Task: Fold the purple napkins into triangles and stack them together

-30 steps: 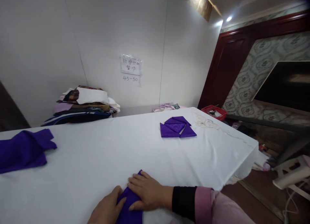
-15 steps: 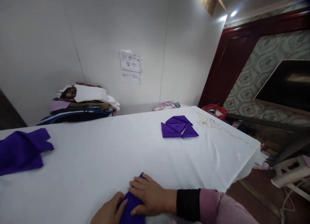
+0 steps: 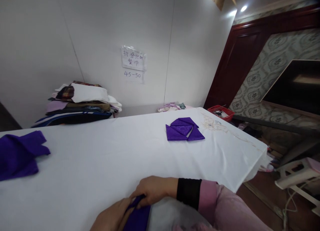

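A purple cloth napkin [image 3: 137,219] lies at the table's near edge, its lower part cut off by the frame. My right hand [image 3: 150,190] is closed on the napkin's far end, fingers curled and thumb bent over a raised fold. On the napkin's left side, my left hand [image 3: 112,213] pinches the cloth close to the right fingertips; some of its fingers are hidden. Farther back sits a folded purple napkin [image 3: 185,129] with pointed corners. A loosely crumpled purple cloth [image 3: 21,154] rests at the left.
White cloth covers the table [image 3: 100,157]. Behind it, a pile of folded clothes [image 3: 82,103] stands against the wall at the left. A red basket [image 3: 221,113] is by the far right corner; a plastic stool [image 3: 297,171] is on the right.
My right hand has gone from lying flat on the napkin to curling its fingers around the far end, raising a fold. My left hand has moved in closer. The view has shifted slightly.
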Motion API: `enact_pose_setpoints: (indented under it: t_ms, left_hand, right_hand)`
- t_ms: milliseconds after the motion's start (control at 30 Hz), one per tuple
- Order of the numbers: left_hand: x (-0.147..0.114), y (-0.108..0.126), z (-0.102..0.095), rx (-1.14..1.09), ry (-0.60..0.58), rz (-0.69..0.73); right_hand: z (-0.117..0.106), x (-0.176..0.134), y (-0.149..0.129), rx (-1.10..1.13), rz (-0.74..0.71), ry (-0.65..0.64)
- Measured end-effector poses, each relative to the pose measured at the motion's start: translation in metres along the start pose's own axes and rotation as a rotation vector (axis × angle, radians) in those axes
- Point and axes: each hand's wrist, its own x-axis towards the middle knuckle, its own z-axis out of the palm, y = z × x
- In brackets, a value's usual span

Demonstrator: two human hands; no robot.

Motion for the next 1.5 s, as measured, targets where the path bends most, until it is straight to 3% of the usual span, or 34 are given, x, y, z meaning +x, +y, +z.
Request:
enact_pose_setpoints:
  t_ms: [200, 433, 567, 667, 833, 1033, 1167, 1267, 1367, 1500]
  left_hand:
    - [0.016, -0.01, -0.011, 0.133, 0.011, 0.094]
    - [0.021, -0.023, 0.014, 0.259, 0.371, 0.264]
    - [0.008, -0.016, 0.034, 0.386, 0.45, 0.446]
    - [0.003, -0.013, 0.046, 0.477, 0.465, 0.479]
    - [0.008, -0.016, 0.054, 0.562, 0.447, 0.387]
    - [0.02, -0.017, 0.044, 0.543, 0.271, 0.312]
    - [0.031, -0.019, 0.032, 0.521, 0.299, 0.283]
    - [0.04, -0.021, 0.028, 0.523, 0.446, 0.235]
    - [0.046, -0.024, 0.028, 0.507, 0.579, 0.219]
    - [0.045, -0.031, 0.036, 0.464, 0.596, 0.28]
  right_hand:
    - [-0.006, 0.003, 0.0, 0.2, 0.27, -0.104]
    - [0.0, -0.003, 0.013, 0.358, 0.471, -0.057]
    - [0.003, -0.015, 0.023, 0.559, 0.539, 0.017]
    - [0.009, -0.022, 0.031, 0.755, 0.565, 0.149]
    - [0.022, -0.027, 0.035, 1.158, 0.683, 0.346]
    - [0.024, -0.03, 0.027, 1.47, 0.62, 0.378]
    - [0.023, -0.03, 0.029, 1.498, 0.674, 0.35]
    - [0.021, -0.023, 0.041, 1.532, 0.629, 0.468]
    - [0.009, -0.006, 0.061, 1.558, 0.628, 0.694]
    - [-0.022, 0.022, 0.101, 1.527, 0.702, 0.924]
